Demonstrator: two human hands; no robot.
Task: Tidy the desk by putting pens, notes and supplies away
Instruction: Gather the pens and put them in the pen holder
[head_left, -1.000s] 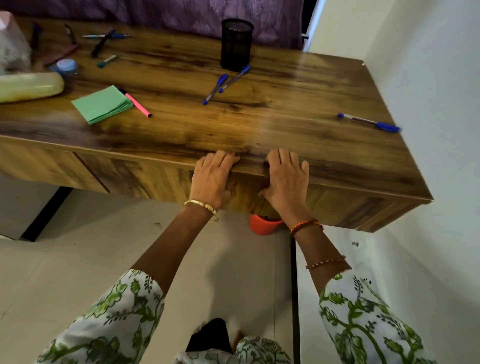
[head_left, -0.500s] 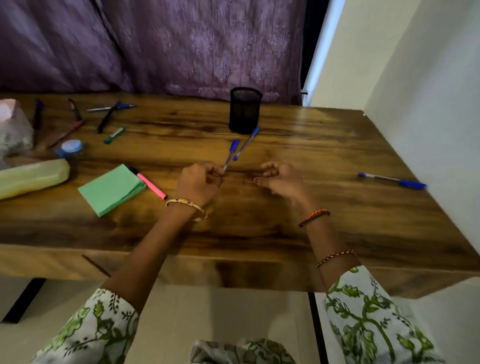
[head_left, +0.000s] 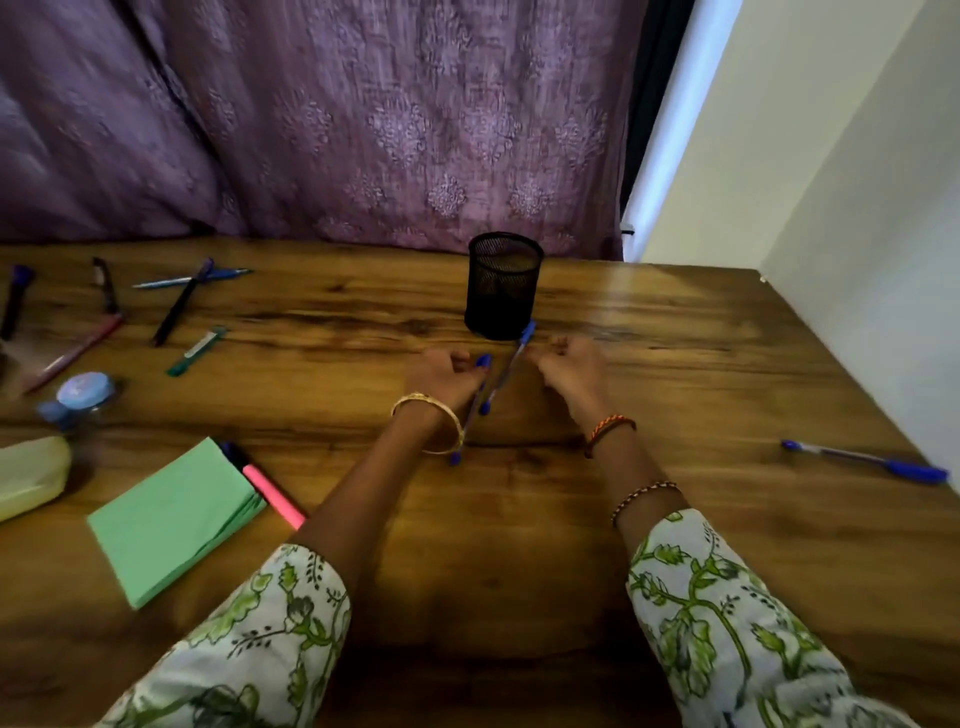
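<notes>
Two blue pens lie crossed in the middle of the wooden desk (head_left: 675, 364), just in front of a black mesh pen holder (head_left: 503, 286). My left hand (head_left: 441, 379) has its fingers closed on the nearer blue pen (head_left: 470, 415), close to its cap. My right hand (head_left: 571, 374) curls its fingertips onto the upper end of the second blue pen (head_left: 506, 369). Another blue pen (head_left: 867, 460) lies alone at the right edge. A green note pad (head_left: 171, 519) and a pink marker (head_left: 272, 493) lie at the left front.
Several pens and markers (head_left: 179, 306) are scattered at the back left, with a small blue-lidded jar (head_left: 83, 392) and a pale yellow pouch (head_left: 28, 475) at the left edge. A purple curtain hangs behind the desk and a white wall stands on the right.
Both hands have left the desk's front edge and reached forward to the two blue pens. The view has risen and moved in, toward the pen holder.
</notes>
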